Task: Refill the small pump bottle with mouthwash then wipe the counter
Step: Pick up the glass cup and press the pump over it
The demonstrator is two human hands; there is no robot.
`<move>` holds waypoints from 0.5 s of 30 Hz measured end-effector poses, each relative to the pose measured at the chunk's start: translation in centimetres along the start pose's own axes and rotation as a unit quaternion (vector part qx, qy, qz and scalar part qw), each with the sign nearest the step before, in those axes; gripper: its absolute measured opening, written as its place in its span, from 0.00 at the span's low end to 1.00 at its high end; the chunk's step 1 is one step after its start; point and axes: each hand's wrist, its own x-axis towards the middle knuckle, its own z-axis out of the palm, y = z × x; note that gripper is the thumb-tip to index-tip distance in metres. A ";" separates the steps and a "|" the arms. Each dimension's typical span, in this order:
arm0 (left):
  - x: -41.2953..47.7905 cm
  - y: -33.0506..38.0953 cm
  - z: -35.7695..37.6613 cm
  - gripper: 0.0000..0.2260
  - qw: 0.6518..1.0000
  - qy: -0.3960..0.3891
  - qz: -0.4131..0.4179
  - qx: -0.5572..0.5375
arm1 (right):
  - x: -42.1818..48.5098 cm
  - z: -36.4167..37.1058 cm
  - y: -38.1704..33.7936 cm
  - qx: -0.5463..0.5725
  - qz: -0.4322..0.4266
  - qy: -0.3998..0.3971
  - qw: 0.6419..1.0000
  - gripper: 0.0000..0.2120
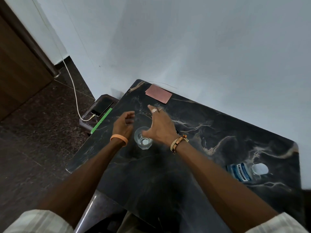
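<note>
Bare arms come out of short sleeves of pale, faintly striped cloth: the left sleeve (37, 222) at seven o'clock, the right sleeve (277, 224) at five. The left hand (124, 125) has a plain orange wristband (119, 138). The right hand (161, 128) wears stacked woven bracelets (179, 142) at the wrist — cream, brown and orange — plus a broad silvery ring (154, 111) and a thin ring (160, 110).

Two bare hands hover over a dark marbled tabletop (218, 132). The left hand (125, 122) is loosely curled and holds nothing. The right hand (159, 126) has its fingers spread. A small clear container (143, 140) stands between them, partly under the right thumb. A pink cloth (158, 93) lies beyond the fingertips. A Listerine mouthwash bottle (244, 172) sits well right of the right hand.
</note>
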 end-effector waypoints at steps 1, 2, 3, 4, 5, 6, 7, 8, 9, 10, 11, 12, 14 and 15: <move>0.4 1.0 0.4 0.18 1.000 0.004 0.015 -0.008 | 0.2 -0.9 0.2 0.021 0.008 0.034 0.999 0.44; 0.8 2.1 1.0 0.17 0.999 0.002 0.027 -0.017 | 0.4 -1.8 0.7 0.041 0.020 0.071 0.996 0.38; 1.1 3.2 1.6 0.17 0.999 -0.005 0.036 -0.021 | 0.6 -2.7 1.2 0.061 0.037 0.103 0.992 0.33; 1.3 4.3 2.3 0.18 0.999 -0.020 0.044 -0.022 | 0.8 -3.5 2.0 0.081 0.057 0.125 0.987 0.29; 1.5 5.3 3.1 0.18 0.997 -0.047 0.048 -0.023 | 1.0 -4.2 2.9 0.096 0.079 0.138 0.983 0.26; 1.6 6.2 3.8 0.19 0.994 -0.090 0.052 -0.019 | 1.1 -4.8 4.1 0.104 0.100 0.144 0.979 0.26; 1.7 6.9 4.6 0.20 0.989 -0.136 0.059 0.005 | 1.1 -5.3 5.4 0.108 0.118 0.141 0.977 0.26; 1.8 7.5 5.4 0.22 0.980 -0.176 0.073 0.052 | 1.0 -5.5 6.7 0.111 0.133 0.126 0.977 0.26; 1.8 8.0 6.2 0.25 0.969 -0.208 0.087 0.105 | 0.7 -5.6 8.0 0.115 0.144 0.102 0.978 0.27; 1.8 8.3 7.0 0.28 0.956 -0.231 0.097 0.152 | 0.2 -5.4 9.2 0.118 0.150 0.074 0.979 0.28; 1.8 8.5 7.7 0.30 0.944 -0.248 0.104 0.192 | -0.3 -5.0 10.3 0.112 0.151 0.050 0.981 0.28; 1.8 8.6 8.4 0.31 0.933 -0.261 0.106 0.224 | -0.9 -4.5 11.3 0.098 0.150 0.033 0.983 0.29; 1.8 8.5 9.7 0.29 0.915 -0.281 0.100 0.270 | -2.1 -3.3 12.6 0.080 0.143 0.015 0.986 0.28; 1.7 8.4 10.2 0.27 0.908 -0.291 0.100 0.286 | -2.6 -2.6 13.0 0.083 0.140 0.008 0.987 0.27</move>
